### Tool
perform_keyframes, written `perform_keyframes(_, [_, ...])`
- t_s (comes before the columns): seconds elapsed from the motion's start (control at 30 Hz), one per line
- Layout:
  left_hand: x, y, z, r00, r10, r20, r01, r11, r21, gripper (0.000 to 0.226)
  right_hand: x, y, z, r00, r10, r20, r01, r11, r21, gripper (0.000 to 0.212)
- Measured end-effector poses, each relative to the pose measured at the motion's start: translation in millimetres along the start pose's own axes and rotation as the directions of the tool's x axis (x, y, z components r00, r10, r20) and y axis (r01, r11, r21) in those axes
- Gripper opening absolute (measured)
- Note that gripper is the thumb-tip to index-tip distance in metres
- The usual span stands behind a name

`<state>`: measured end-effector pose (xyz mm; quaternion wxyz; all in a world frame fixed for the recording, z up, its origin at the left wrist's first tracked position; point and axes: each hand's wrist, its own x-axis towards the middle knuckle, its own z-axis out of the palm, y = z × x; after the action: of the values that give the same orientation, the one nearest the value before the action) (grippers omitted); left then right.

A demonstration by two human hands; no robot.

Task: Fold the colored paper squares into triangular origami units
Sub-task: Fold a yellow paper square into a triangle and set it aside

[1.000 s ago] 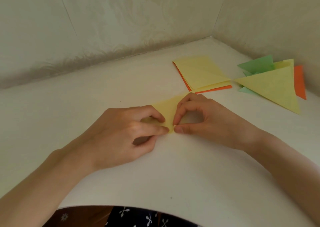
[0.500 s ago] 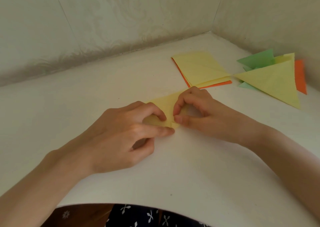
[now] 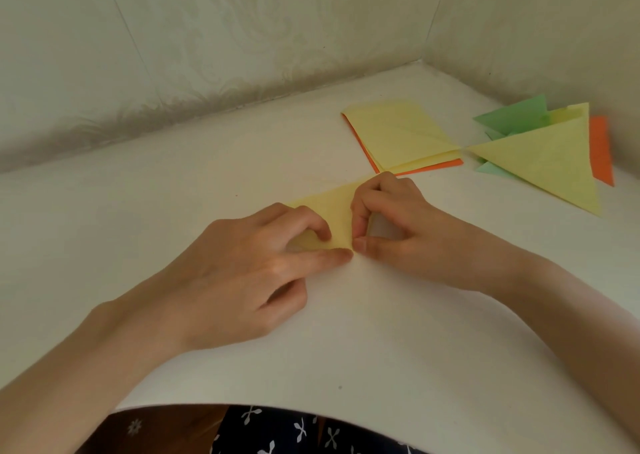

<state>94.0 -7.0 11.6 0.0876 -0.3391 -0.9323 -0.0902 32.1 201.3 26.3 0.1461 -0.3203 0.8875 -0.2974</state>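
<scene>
Yellow paper (image 3: pixel 334 211) mid-fold, lying flat on the white table (image 3: pixel 381 332) between both hands.
Left hand (image 3: pixel 249 270) pinches its near corner with curled forefinger and thumb, while the right hand (image 3: pixel 391 225) grips the same corner from the other side, thumb tips nearly touching. Back right there's a stack of yellow squares (image 3: pixel 398 135) over orange ones, and just beside it folded triangles (image 3: pixel 540 162), yellow on top of green and orange.

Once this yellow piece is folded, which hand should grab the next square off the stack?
Right, probably. Both hands pinch the paper, but the right hand lies just before the stack; the left hand is farther and would cross over it.
</scene>
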Motion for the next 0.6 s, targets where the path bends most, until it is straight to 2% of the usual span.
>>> perform_keyframes(0.17, [-1, -2, -1, 1.0, 0.028, 0.011, -0.028, 1.0, 0.011, 0.045, 0, 0, 11, 0.995, -0.058, -0.083, 0.044, 0.985, -0.167, 0.01])
perform_keyframes(0.37, [-5, -15, -1, 0.997, 0.068, -0.027, -0.071, 0.992, -0.104, 0.042, 0, 8, 3, 0.996, -0.082, 0.021, 0.084, 0.984, -0.159, 0.021])
perform_keyframes(0.5, [3, -23, 7, 0.985, -0.071, -0.158, 0.022, 0.957, -0.29, 0.038, -2, 11, -3, 0.99, -0.129, 0.061, 0.136, 0.983, -0.128, 0.019])
perform_keyframes(0.6, [3, -41, 5, 0.983, -0.141, -0.115, 0.088, 0.923, -0.374, 0.038, -2, 15, -5, 0.977, -0.203, 0.072, 0.213, 0.962, -0.169, 0.016])
